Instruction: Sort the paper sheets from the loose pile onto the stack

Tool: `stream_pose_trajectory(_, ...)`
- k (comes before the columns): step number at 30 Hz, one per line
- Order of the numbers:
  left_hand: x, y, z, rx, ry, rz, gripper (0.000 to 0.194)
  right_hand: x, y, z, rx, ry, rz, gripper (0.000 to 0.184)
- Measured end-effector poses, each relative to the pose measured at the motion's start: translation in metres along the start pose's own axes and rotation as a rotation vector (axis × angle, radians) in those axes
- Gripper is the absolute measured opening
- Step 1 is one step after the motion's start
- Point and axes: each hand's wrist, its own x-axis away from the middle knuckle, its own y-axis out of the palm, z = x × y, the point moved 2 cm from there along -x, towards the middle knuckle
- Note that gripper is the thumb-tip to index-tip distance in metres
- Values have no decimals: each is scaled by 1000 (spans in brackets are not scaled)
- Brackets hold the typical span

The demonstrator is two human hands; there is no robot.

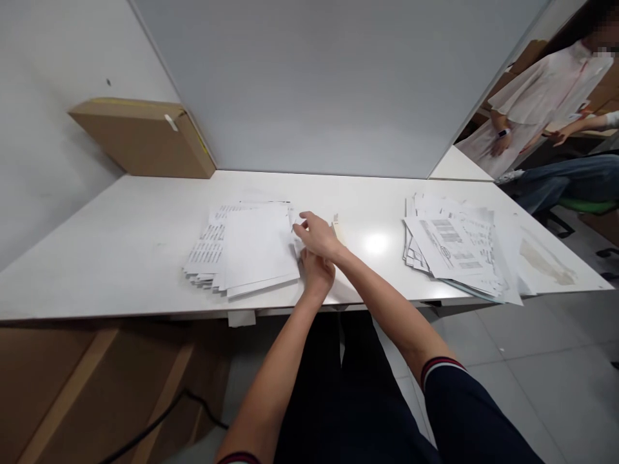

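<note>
My right hand (316, 235) crosses over my left hand (319, 276) at the right edge of a paper stack (258, 248). The stack lies fanned to the left, with a blank white sheet on top and printed lines showing on sheets beneath. My right fingers are bent together by the stack's upper right corner; what lies between them is too small to make out. Below it, my left hand is curled beside the stack, its fingers partly hidden by the right one. A small pale beige strip (337, 227) lies just beyond my right wrist.
Another untidy pile of printed papers (449, 248) rests on the white table (120, 258) at right. A cardboard box (145, 142) leans at the back left, by a grey upright panel (329, 90). Other people (541, 103) are at the right; cardboard (111, 393) sits below.
</note>
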Motion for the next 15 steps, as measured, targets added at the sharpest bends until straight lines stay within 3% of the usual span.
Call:
stream_pose_trajectory(5,-1,-16,8,-256,59,208,38,51,-50,45,-294,-20,233,34)
stream_pose_trajectory(8,-4,-20,9,-291,64,342,37,84,-82,88,-272,69,322,33)
stream_pose_trajectory(11,-4,-15,11,-239,117,321,36,112,-118,132,-34,186,457,31)
stream_pose_trajectory(13,-3,-10,13,-218,183,253,36,125,-142,157,232,265,609,32)
stream_pose_trajectory(15,0,-5,16,-226,245,172,37,131,-159,175,483,354,662,39)
